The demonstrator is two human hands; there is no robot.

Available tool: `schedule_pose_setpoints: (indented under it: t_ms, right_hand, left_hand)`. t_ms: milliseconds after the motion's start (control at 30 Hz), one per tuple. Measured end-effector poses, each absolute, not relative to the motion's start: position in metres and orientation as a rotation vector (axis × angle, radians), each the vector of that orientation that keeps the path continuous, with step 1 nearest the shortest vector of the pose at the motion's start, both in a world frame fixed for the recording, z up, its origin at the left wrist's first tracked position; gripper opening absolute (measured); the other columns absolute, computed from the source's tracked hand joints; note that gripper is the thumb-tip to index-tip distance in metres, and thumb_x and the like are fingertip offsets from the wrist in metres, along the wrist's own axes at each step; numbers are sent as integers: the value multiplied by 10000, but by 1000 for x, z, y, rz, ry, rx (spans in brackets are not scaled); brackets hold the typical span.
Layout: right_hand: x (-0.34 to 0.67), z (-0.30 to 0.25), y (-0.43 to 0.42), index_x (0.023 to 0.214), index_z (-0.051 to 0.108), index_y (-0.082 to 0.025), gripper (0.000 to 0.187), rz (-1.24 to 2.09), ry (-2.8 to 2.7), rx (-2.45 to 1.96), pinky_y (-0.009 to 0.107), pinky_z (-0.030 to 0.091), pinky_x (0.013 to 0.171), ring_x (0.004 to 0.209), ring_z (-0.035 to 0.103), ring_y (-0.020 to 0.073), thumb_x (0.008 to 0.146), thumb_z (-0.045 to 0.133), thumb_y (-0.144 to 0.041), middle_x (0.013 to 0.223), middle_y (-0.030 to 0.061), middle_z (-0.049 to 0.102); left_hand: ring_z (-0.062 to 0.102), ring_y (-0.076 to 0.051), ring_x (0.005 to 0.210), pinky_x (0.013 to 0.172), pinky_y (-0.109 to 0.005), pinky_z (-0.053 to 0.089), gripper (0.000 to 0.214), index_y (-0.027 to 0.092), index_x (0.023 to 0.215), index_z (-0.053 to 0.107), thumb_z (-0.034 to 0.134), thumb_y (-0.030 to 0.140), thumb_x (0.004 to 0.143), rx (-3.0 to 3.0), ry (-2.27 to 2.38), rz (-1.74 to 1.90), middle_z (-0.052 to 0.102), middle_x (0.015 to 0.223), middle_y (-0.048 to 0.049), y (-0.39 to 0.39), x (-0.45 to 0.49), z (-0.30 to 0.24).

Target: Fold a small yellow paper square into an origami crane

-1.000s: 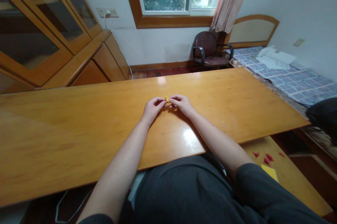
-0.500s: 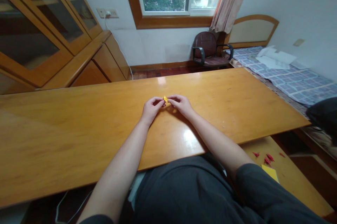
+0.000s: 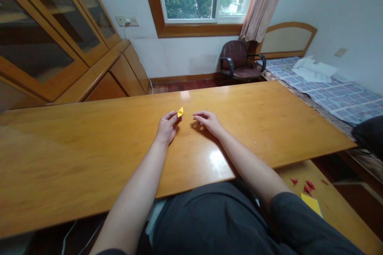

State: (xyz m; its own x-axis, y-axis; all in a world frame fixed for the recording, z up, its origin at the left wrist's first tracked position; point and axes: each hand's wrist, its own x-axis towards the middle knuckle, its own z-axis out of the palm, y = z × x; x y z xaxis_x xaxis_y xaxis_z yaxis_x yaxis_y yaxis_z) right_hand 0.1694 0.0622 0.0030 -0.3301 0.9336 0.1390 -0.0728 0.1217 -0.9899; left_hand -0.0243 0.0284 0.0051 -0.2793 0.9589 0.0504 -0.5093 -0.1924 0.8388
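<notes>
A small yellow paper crane (image 3: pixel 180 112), folded with pointed tips, is pinched between the thumb and fingers of my left hand (image 3: pixel 168 127) above the wooden table. A thin point sticks out from it to the right. My right hand (image 3: pixel 208 122) hovers a short way to the right of the crane, apart from it. Its fingers are loosely bent, with a gap between thumb and fingertips, and nothing shows in them.
The glossy wooden table (image 3: pixel 98 143) spreads under both hands. On a lower surface (image 3: pixel 341 211) at the right lie several small red folded papers (image 3: pixel 309 186) and yellow paper sheets (image 3: pixel 311 205). Beyond the table stand a brown armchair (image 3: pixel 235 57) and a bed (image 3: pixel 326 91).
My right hand has let go of the paper crane and stands apart from it. My left hand has shifted slightly left with the crane, whose wing now points up.
</notes>
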Motion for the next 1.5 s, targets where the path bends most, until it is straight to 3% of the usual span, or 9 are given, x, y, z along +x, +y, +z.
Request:
schedule_pose_setpoints:
  t_ms: [400, 567, 833, 1233, 1500]
  right_hand:
    - [169, 2, 62, 864, 737, -160, 343, 1374, -1478, -889, 237, 486, 589, 603, 602, 109, 735, 752, -478, 795, 46, 731]
    - [168, 5, 59, 860, 742, -168, 301, 1195, -1561, -862, 262, 509, 652, 648, 622, 130, 787, 719, -460, 802, 50, 732]
    - [165, 18, 50, 847, 755, -187, 247, 900, -1655, -820, 274, 495, 651, 630, 616, 135, 826, 715, -430, 775, 41, 707]
    - [165, 19, 49, 831, 748, -198, 274, 736, -1742, -886, 288, 485, 696, 693, 619, 157, 879, 662, -454, 793, 53, 720]
    - [181, 20, 53, 919, 761, -222, 261, 440, -1778, -947, 298, 481, 725, 719, 598, 169, 943, 584, -412, 855, 72, 708]
  left_hand:
    - [631, -90, 664, 678, -219, 518, 394, 202, 759, 723, 941, 305, 447, 642, 917, 1797, 714, 751, 8, 33, -28, 3]
    - [577, -75, 597, 617, -201, 481, 368, 189, 714, 733, 931, 325, 436, 707, 995, 1781, 686, 689, 12, 32, -23, 5]
    - [560, -90, 635, 636, -218, 452, 244, 186, 736, 753, 871, 317, 567, 942, 1042, 1706, 668, 711, 2, 32, -23, -2]
    - [598, -118, 668, 684, -248, 487, 301, 175, 795, 732, 868, 363, 604, 1064, 1098, 1578, 691, 754, -16, 29, -19, -3]
    - [630, -118, 726, 716, -244, 510, 383, 173, 923, 700, 861, 339, 617, 1008, 1125, 1617, 694, 837, -30, 33, -19, -6]
